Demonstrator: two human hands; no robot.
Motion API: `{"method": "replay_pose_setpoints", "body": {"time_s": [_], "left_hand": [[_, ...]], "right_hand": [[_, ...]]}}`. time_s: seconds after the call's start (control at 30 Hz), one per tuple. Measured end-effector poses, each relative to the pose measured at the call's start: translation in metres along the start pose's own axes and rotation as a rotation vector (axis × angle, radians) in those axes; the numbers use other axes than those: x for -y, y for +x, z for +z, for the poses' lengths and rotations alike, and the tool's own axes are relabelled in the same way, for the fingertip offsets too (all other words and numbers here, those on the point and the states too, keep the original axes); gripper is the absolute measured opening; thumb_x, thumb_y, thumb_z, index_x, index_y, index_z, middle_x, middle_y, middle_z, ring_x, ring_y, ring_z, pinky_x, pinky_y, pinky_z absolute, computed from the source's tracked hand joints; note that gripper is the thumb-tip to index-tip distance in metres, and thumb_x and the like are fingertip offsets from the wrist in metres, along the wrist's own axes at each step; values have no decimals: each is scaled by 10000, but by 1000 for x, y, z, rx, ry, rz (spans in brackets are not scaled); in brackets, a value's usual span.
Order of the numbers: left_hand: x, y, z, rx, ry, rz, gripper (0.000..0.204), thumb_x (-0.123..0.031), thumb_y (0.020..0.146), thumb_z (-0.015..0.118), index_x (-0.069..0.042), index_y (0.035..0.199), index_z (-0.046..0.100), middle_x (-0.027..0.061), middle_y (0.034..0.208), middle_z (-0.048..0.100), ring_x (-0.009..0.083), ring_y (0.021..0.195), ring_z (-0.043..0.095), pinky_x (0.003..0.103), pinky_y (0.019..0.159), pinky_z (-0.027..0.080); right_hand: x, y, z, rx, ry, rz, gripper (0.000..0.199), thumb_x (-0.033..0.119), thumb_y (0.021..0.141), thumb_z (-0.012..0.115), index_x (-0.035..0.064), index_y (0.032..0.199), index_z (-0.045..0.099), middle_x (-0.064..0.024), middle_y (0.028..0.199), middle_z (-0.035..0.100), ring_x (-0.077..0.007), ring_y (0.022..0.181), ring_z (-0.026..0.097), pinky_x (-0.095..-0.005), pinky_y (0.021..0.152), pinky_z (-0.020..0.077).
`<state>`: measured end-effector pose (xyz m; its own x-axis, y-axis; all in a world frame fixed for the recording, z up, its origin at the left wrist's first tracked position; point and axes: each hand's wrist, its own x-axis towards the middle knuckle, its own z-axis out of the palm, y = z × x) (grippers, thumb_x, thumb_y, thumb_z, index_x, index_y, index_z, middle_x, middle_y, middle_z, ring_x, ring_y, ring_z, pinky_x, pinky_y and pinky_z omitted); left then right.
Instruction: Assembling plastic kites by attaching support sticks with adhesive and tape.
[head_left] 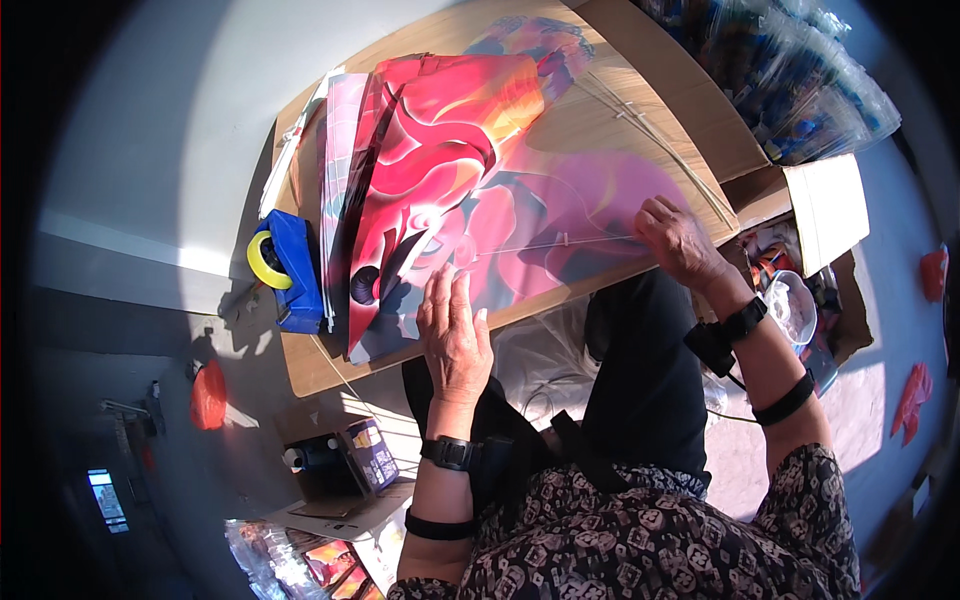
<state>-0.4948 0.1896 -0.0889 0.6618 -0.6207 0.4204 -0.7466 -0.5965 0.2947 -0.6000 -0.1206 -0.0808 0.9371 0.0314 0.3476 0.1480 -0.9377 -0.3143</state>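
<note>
A large sheet of thin printed fabric (600,190), pink, purple and grey, lies over the wooden table (690,150). On its left side rests a folded stack of red and orange printed fabric (440,130) with black edges. My left hand (455,335) lies with fingers stretched out on the sheet near the table's front edge, beside the stack's lower corner. Closed at the sheet's right edge, my right hand (682,240) pinches the end of a thin pale rod (565,240). The rod runs leftward across the sheet, with a small clear fitting at its middle.
A blue tape dispenser (297,275) with yellow-rimmed tape sits at the table's left edge. More thin rods (660,140) lie at the right. Beyond them stand an open cardboard box (850,290) and clear plastic packets (810,80). Another box (335,465) is on the floor.
</note>
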Motion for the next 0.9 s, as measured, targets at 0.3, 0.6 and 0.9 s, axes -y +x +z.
{"method": "replay_pose_setpoints", "body": {"time_s": [0.3, 0.6, 0.9], "left_hand": [[-18, -25, 25, 202, 71, -25, 783, -185, 759, 701, -10, 1408, 301, 172, 1482, 252, 324, 1383, 235, 507, 1105, 208], [-26, -30, 28, 196, 9, -32, 749, -194, 789, 675, 17, 1399, 296, 182, 1489, 229, 330, 1395, 199, 498, 1121, 154], [-19, -37, 21, 193, 0, -62, 752, -210, 786, 672, 30, 1392, 296, 181, 1478, 239, 331, 1393, 194, 502, 1126, 146]], "right_hand": [[22, 13, 15, 35, -42, -217, 108, 92, 746, 543, 18, 824, 527, -107, 840, 492, -292, 819, 518, -381, 695, 477], [33, 17, 14, 61, -28, -157, 155, 76, 754, 556, 10, 894, 559, -115, 845, 518, -303, 841, 535, -387, 705, 479], [37, 22, 20, 78, -10, -177, 141, 82, 766, 595, 16, 871, 529, -115, 847, 522, -310, 842, 539, -395, 708, 480]]}}
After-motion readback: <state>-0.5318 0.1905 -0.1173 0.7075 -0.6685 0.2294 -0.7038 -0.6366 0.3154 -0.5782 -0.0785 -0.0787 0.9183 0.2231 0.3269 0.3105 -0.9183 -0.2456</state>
